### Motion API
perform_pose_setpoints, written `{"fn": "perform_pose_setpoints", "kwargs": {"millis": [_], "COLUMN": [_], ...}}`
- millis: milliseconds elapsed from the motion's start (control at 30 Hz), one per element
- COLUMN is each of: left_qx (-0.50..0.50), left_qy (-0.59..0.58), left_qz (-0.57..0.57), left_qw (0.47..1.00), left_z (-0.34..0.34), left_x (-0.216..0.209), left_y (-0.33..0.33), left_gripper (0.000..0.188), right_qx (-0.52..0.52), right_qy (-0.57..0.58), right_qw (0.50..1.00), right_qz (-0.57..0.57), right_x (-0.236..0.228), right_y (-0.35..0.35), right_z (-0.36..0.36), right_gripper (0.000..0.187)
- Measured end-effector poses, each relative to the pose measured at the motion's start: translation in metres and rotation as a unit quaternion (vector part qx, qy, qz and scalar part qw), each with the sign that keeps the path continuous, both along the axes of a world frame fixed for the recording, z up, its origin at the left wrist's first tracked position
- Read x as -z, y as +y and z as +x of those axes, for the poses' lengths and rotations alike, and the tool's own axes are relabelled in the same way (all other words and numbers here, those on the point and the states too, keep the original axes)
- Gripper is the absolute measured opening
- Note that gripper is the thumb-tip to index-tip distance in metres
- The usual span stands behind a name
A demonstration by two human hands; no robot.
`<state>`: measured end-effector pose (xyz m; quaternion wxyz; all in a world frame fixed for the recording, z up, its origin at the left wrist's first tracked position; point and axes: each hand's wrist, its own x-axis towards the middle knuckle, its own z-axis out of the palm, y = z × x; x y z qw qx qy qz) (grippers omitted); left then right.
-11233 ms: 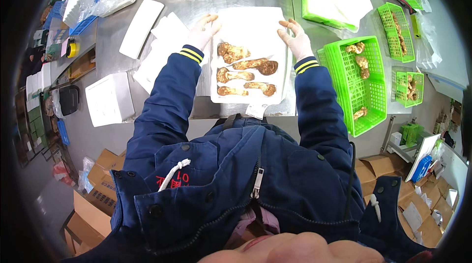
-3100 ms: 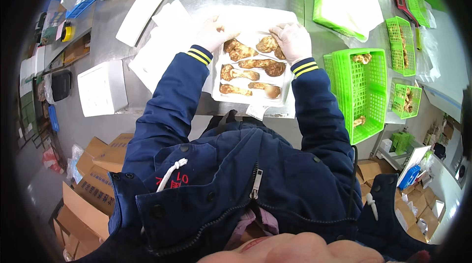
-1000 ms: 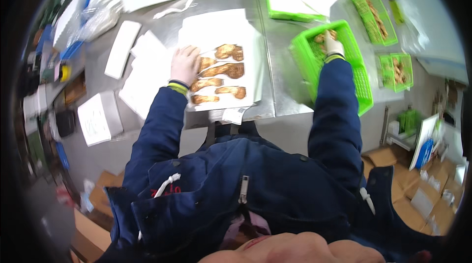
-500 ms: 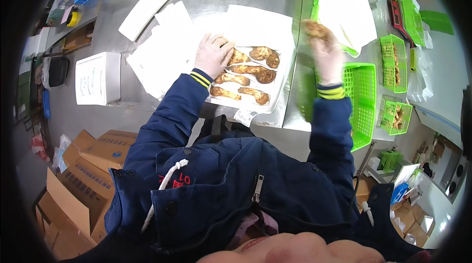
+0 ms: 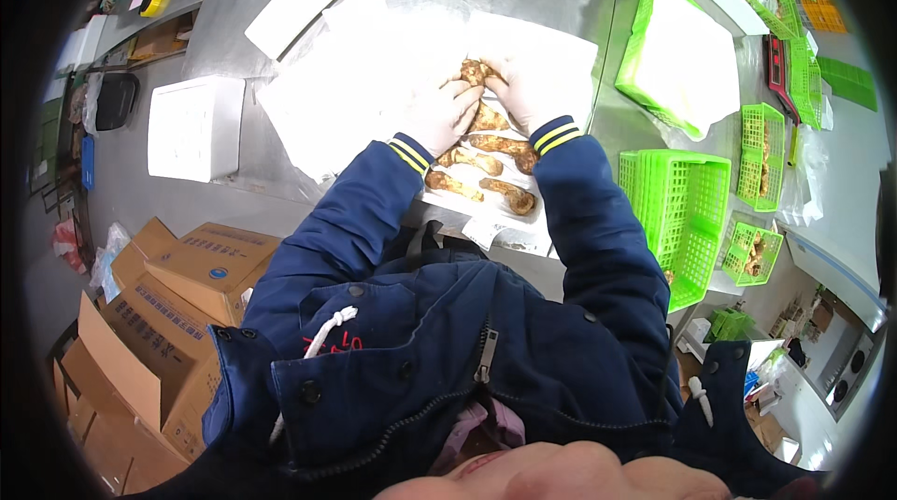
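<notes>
Both of my gloved hands meet above a shallow white box (image 5: 531, 240) lined with white paper. A brown, knobbly mushroom (image 5: 475, 71) is between them at the box's far end. My right hand (image 5: 525, 96) is closed on it from the right. From the left, my left hand (image 5: 441, 117) has its curled fingers against it; their tips are partly hidden. Below the hands, several thick-stemmed mushrooms (image 5: 505, 144) lie sideways in rows on the paper, with a small printed slip (image 5: 481, 232) at the box's near edge.
White paper sheets (image 5: 313, 112) lie left of the box, near a white foam box (image 5: 194, 129) and a long foam lid (image 5: 306, 1). Green baskets (image 5: 675, 220) stand to the right, one covered with white paper (image 5: 687, 56). A red scale (image 5: 780, 79) is farther right. Cardboard cartons (image 5: 177, 341) sit lower left.
My right hand has brought a mushroom leftward from beside the green baskets to the box. My left hand has shifted right to meet it. The whole view has moved slightly.
</notes>
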<state>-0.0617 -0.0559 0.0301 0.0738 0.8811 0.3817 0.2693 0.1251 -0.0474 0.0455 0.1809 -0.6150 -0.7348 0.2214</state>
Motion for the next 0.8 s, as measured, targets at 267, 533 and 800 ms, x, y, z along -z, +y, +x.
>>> {"fn": "perform_pose_setpoints", "kwargs": {"millis": [267,533,800], "left_qx": [-0.006,-0.041,-0.005], "left_qy": [-0.025,-0.037,-0.022], "left_qz": [-0.029,0.007,-0.071], "left_qw": [0.999,0.998,0.997], "left_z": [-0.003,0.000,-0.005], "left_x": [-0.005,0.001,0.008], "left_y": [-0.001,0.008,0.022], "left_gripper": [0.022,0.028,0.032], "right_qx": [0.097,0.105,0.122], "right_qy": [0.117,0.085,0.166], "right_qw": [0.986,0.985,0.968], "right_qz": [-0.072,-0.104,-0.142], "right_x": [0.002,0.033,0.037], "right_y": [-0.010,-0.009,-0.004], "right_z": [0.001,0.005,0.005], "right_gripper": [0.038,0.037,0.038]}}
